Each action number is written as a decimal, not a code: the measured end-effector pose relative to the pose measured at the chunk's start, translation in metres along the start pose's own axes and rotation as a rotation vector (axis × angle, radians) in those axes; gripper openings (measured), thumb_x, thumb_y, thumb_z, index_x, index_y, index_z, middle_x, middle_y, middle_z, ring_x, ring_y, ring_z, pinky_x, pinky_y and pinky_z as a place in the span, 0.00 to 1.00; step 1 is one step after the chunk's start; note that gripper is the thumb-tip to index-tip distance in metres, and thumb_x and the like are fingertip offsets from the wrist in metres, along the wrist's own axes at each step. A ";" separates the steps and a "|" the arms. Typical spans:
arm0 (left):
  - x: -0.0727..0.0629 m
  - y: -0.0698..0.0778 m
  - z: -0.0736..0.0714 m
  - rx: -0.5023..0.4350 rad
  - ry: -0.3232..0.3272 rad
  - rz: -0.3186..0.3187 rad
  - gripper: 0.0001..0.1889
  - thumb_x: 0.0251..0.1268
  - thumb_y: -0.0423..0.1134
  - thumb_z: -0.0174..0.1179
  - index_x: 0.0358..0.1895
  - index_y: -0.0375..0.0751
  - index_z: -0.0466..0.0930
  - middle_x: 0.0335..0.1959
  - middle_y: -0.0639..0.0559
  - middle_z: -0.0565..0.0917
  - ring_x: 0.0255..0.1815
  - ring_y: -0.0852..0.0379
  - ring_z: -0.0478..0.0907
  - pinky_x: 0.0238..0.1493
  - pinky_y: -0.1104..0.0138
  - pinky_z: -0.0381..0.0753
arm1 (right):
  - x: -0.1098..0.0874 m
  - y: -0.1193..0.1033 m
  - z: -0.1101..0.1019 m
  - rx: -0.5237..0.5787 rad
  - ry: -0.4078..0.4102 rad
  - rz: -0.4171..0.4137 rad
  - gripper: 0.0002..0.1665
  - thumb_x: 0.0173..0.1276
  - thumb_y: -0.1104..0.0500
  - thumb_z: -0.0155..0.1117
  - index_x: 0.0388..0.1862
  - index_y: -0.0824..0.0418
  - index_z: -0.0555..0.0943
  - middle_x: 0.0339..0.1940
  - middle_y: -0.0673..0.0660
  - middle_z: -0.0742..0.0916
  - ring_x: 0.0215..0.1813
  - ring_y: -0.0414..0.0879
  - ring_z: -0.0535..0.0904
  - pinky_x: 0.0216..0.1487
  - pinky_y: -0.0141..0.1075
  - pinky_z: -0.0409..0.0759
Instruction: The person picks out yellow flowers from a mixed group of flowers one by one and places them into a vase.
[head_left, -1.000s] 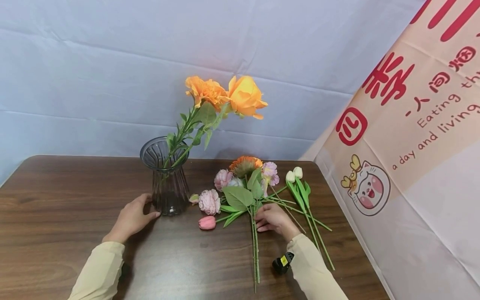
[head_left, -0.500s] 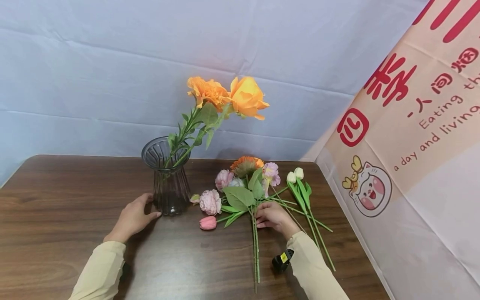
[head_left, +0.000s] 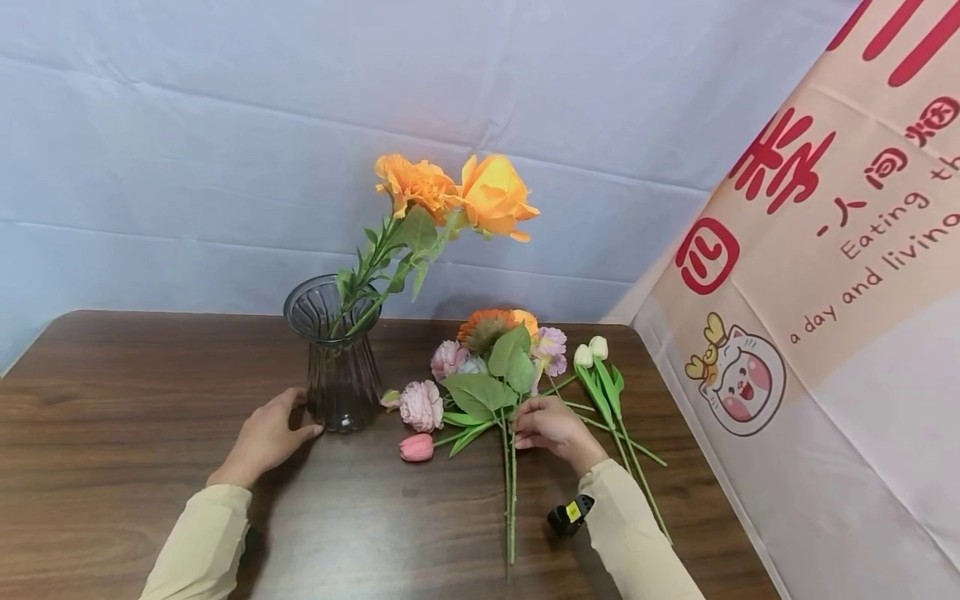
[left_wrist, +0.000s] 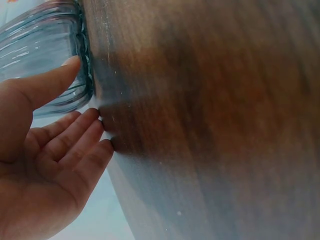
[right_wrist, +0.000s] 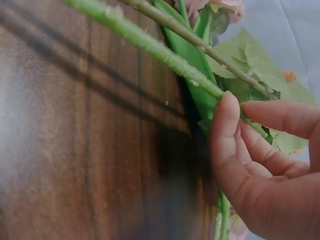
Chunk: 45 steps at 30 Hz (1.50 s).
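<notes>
In the head view, a ribbed grey glass vase (head_left: 343, 387) stands upright, with two orange artificial flowers (head_left: 491, 196) leaning right out of it. At its base is my left hand (head_left: 262, 437); the left wrist view has the thumb (left_wrist: 57, 82) against the glass and the other fingers loosely straight, tips by the tabletop. My right hand (head_left: 555, 433) pinches a green flower stem (right_wrist: 165, 57) between thumb and fingertips, just below its leaves (head_left: 512, 362). A second, browner stem (right_wrist: 200, 45) runs close beside it. Which bloom tops the pinched stem is hard to tell.
Around the right hand lie a pink tulip (head_left: 416, 447), pink peonies (head_left: 422, 406), an orange bloom (head_left: 486, 329), a purple flower (head_left: 551, 350) and white tulips (head_left: 591, 352) with crossing stems. Behind the wooden table (head_left: 150, 392) hangs pale cloth; a printed banner (head_left: 810, 250) is at right.
My right hand has shifted slightly right and up, and the pinched stem with its leaves has moved a little with it. My left hand and the vase stay in place.
</notes>
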<state>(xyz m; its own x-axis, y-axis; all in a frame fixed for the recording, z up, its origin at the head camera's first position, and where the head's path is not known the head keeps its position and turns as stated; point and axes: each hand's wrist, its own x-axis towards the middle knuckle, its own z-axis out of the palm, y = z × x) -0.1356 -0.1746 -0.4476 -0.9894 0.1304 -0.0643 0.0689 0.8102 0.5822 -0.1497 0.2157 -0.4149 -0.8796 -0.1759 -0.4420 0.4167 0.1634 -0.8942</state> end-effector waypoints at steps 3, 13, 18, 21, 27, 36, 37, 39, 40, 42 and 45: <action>0.000 0.000 0.000 0.002 0.002 0.003 0.30 0.56 0.40 0.63 0.57 0.24 0.64 0.54 0.28 0.71 0.54 0.30 0.66 0.50 0.41 0.67 | -0.002 -0.003 -0.002 0.013 -0.008 0.000 0.04 0.57 0.77 0.52 0.30 0.72 0.71 0.21 0.58 0.78 0.21 0.45 0.78 0.27 0.35 0.81; -0.001 0.001 -0.001 -0.001 -0.006 -0.002 0.30 0.56 0.40 0.63 0.57 0.24 0.64 0.54 0.28 0.70 0.54 0.30 0.66 0.50 0.41 0.67 | -0.012 -0.014 -0.011 -0.003 -0.004 -0.019 0.04 0.58 0.76 0.52 0.33 0.76 0.71 0.21 0.58 0.79 0.22 0.46 0.78 0.29 0.37 0.82; -0.001 0.001 -0.001 -0.001 0.000 0.005 0.30 0.56 0.40 0.63 0.57 0.24 0.64 0.54 0.28 0.71 0.54 0.30 0.66 0.50 0.41 0.67 | -0.015 -0.020 -0.016 0.009 -0.001 -0.031 0.04 0.57 0.77 0.52 0.32 0.76 0.71 0.21 0.58 0.79 0.22 0.46 0.78 0.29 0.37 0.82; -0.001 0.000 -0.001 -0.003 0.004 0.012 0.30 0.56 0.40 0.63 0.57 0.24 0.64 0.54 0.28 0.71 0.54 0.30 0.66 0.50 0.41 0.67 | -0.017 -0.024 -0.018 0.017 -0.001 -0.025 0.04 0.57 0.77 0.52 0.33 0.76 0.71 0.21 0.58 0.80 0.22 0.46 0.79 0.30 0.38 0.82; -0.001 0.000 -0.001 -0.009 -0.002 0.013 0.30 0.56 0.40 0.63 0.57 0.23 0.64 0.54 0.28 0.71 0.54 0.30 0.67 0.50 0.41 0.67 | -0.021 -0.032 -0.023 0.010 -0.009 -0.015 0.03 0.57 0.76 0.52 0.32 0.75 0.71 0.22 0.60 0.80 0.23 0.47 0.80 0.32 0.39 0.83; -0.001 0.000 -0.001 -0.005 0.007 0.029 0.30 0.56 0.39 0.63 0.57 0.23 0.64 0.53 0.28 0.71 0.54 0.30 0.66 0.50 0.41 0.67 | -0.026 -0.039 -0.033 0.004 -0.006 -0.016 0.06 0.59 0.77 0.51 0.25 0.71 0.72 0.25 0.62 0.80 0.23 0.47 0.79 0.33 0.39 0.83; -0.001 0.000 -0.001 -0.004 0.006 0.030 0.30 0.56 0.39 0.63 0.57 0.23 0.64 0.53 0.28 0.71 0.54 0.30 0.66 0.51 0.41 0.67 | -0.026 -0.040 -0.034 0.008 -0.008 -0.017 0.06 0.58 0.77 0.51 0.24 0.71 0.73 0.25 0.62 0.80 0.23 0.47 0.79 0.33 0.39 0.83; -0.001 0.000 -0.002 -0.002 0.003 0.028 0.30 0.56 0.40 0.63 0.57 0.23 0.64 0.54 0.28 0.71 0.54 0.30 0.66 0.51 0.41 0.66 | -0.026 -0.040 -0.035 0.010 -0.012 -0.019 0.08 0.58 0.77 0.51 0.23 0.70 0.73 0.25 0.62 0.79 0.24 0.48 0.79 0.33 0.39 0.83; -0.001 0.000 -0.002 0.000 0.002 0.028 0.30 0.56 0.40 0.63 0.57 0.23 0.64 0.54 0.28 0.71 0.54 0.30 0.66 0.51 0.41 0.66 | -0.026 -0.041 -0.035 0.011 -0.012 -0.017 0.08 0.58 0.77 0.51 0.22 0.69 0.73 0.25 0.62 0.79 0.24 0.48 0.79 0.33 0.39 0.83; -0.001 0.000 -0.002 0.001 0.004 0.030 0.29 0.56 0.39 0.63 0.56 0.23 0.64 0.53 0.28 0.71 0.54 0.30 0.66 0.50 0.41 0.67 | -0.027 -0.041 -0.036 0.013 -0.011 -0.014 0.09 0.58 0.76 0.50 0.22 0.69 0.73 0.25 0.61 0.79 0.24 0.48 0.79 0.34 0.39 0.83; -0.001 0.000 -0.002 -0.001 0.006 0.032 0.29 0.56 0.39 0.63 0.56 0.23 0.65 0.53 0.28 0.71 0.54 0.30 0.66 0.50 0.41 0.67 | -0.027 -0.042 -0.036 0.017 -0.003 -0.011 0.09 0.58 0.76 0.50 0.22 0.69 0.73 0.24 0.61 0.80 0.24 0.49 0.80 0.34 0.39 0.83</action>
<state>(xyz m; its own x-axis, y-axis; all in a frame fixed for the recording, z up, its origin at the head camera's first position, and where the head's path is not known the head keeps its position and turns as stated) -0.1353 -0.1753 -0.4459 -0.9875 0.1522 -0.0407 0.1000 0.8054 0.5842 -0.1519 0.2489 -0.3635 -0.8836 -0.1803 -0.4321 0.4106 0.1452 -0.9002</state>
